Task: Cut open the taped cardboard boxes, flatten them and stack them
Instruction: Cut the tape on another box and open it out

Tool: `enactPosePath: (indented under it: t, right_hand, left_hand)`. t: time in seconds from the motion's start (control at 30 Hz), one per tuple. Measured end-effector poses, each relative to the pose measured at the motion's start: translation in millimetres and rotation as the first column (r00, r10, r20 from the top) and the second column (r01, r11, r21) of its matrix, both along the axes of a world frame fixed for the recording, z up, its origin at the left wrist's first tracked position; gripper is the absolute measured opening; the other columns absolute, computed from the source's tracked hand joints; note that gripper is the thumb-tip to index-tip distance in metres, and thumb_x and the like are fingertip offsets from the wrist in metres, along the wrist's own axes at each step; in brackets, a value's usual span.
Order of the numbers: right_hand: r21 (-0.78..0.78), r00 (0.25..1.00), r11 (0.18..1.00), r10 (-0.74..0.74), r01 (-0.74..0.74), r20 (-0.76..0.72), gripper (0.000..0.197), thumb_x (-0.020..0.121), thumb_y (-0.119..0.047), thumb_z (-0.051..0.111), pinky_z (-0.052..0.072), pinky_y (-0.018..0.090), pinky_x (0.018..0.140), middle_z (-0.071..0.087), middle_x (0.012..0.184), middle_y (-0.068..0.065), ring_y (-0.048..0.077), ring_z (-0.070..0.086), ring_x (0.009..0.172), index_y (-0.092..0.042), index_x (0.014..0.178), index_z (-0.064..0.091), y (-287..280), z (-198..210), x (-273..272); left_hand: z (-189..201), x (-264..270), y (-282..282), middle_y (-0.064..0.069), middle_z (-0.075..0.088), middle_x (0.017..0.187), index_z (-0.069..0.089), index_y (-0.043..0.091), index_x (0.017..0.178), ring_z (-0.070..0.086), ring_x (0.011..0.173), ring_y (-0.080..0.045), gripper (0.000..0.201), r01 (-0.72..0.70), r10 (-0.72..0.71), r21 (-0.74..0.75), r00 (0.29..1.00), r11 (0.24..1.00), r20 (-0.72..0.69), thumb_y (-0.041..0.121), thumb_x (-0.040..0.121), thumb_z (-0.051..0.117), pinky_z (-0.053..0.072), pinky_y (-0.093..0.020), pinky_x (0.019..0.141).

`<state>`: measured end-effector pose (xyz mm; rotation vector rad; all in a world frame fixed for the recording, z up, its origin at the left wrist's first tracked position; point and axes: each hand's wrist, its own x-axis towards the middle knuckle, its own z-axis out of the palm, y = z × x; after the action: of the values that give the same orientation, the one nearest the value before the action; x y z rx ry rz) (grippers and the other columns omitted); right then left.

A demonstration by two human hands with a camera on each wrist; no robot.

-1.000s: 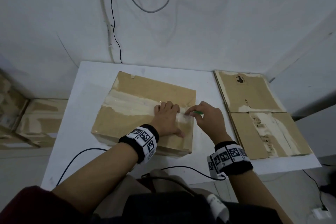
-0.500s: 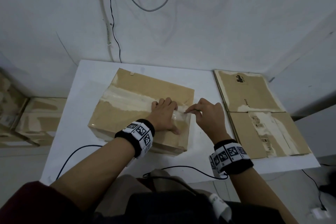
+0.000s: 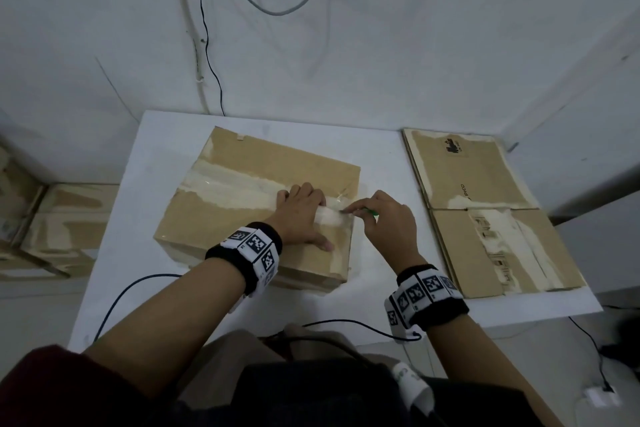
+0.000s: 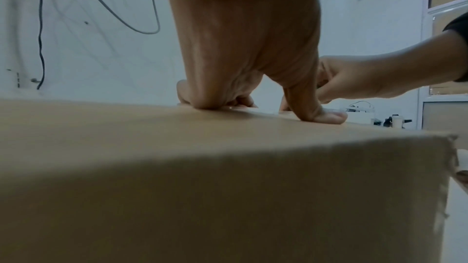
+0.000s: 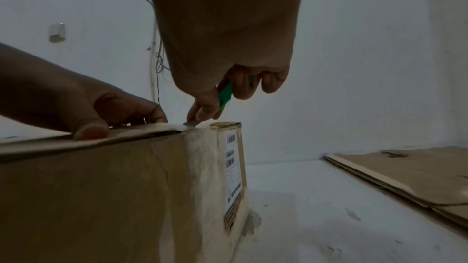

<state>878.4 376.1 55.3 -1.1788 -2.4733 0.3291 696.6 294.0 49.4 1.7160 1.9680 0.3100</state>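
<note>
1. white tabletop set against a wall corner; carries all the work. more cardboard sits off its left edge, lower down, too dim to tell its state.
2. taped cardboard box stands closed near the middle of the tabletop, turned a little askew. a wide band of tape runs across its top along the flap seam, which is presumably why the cutting starts at that end.
3. flattened boxes lie at the right side of the tabletop, well apart from the closed box. layered edges in the right wrist view suggest a stack already begun, so the task looks partly done.
4. left hand lies palm down on the box top near its right end, fingers spread and pressed flat, thumb splayed toward the near edge. judged purpose: hold the flap and box steady against the blade's pull.
5. right hand hovers just off the box's right edge, fingers curled around and pinching a green cutter.
6. cutter blade tip meets the tape at the top right edge, where the flap already gapes slightly. shipping label on that end face sits beside the cut line, untouched.
</note>
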Motion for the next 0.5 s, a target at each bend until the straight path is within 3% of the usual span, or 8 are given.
enactPosePath:
  t: [0.17,0.3,0.5]
  right_hand:
    - [0.016,0.998,1.000,0.006,-0.007,0.060,0.028,0.089,-0.014,0.064,0.032,0.027,0.051,0.042,0.067,-0.011,0.008,0.035,0.047,-0.039,0.083,0.076,4,2,-9]
    - [0.044,0.991,0.999,0.023,-0.029,0.132,0.026,0.088,-0.014,0.067,0.037,0.029,0.052,0.047,0.069,-0.010,0.010,0.041,0.051,-0.037,0.083,0.077,8,5,-2]
    - [0.057,1.000,0.998,0.005,-0.006,0.014,0.021,0.089,-0.019,0.070,0.040,0.029,0.047,0.045,0.068,-0.014,0.002,0.040,0.048,-0.039,0.086,0.077,4,-1,10]
  left_hand:
    - [2,0,2,0.003,0.035,0.113,0.044,0.021,0.120,0.033,0.110,-0.019,0.085,0.003,-0.003,-0.010,1.000,1.000,-0.011,0.061,0.056,0.081,0.023,-0.035,0.090]
    - [1,2,1,0.002,0.037,0.116,0.044,0.021,0.121,0.034,0.111,-0.019,0.086,0.004,-0.004,-0.001,1.000,1.000,-0.020,0.062,0.055,0.081,0.024,-0.035,0.092]
    - [4,1,0,0.003,0.036,0.115,0.043,0.021,0.121,0.033,0.110,-0.018,0.085,0.013,-0.012,0.031,0.999,0.999,-0.031,0.060,0.055,0.081,0.024,-0.035,0.093]
